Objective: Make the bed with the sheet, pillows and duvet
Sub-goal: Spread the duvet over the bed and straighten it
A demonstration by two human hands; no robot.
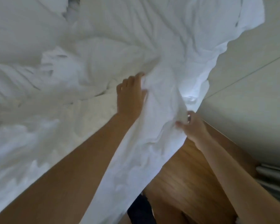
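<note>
A crumpled white sheet (160,54) covers most of the bed and hangs over its near right edge toward the floor. My left hand (130,96) reaches over the bed and grips a fold of the sheet with its fingers. My right hand (192,126) holds the sheet's hanging edge lower and to the right, fingers hidden in the cloth. A bunched white duvet (31,110) lies on the left of the bed. Soft white pillows (23,29) sit at the far left.
A wooden floor (184,175) runs along the bed's right side. A pale wall (249,78) stands close on the right, leaving a narrow gap. A grey ribbed object (275,177) sits at the wall's foot. Dark clothing (141,209) shows at the bottom.
</note>
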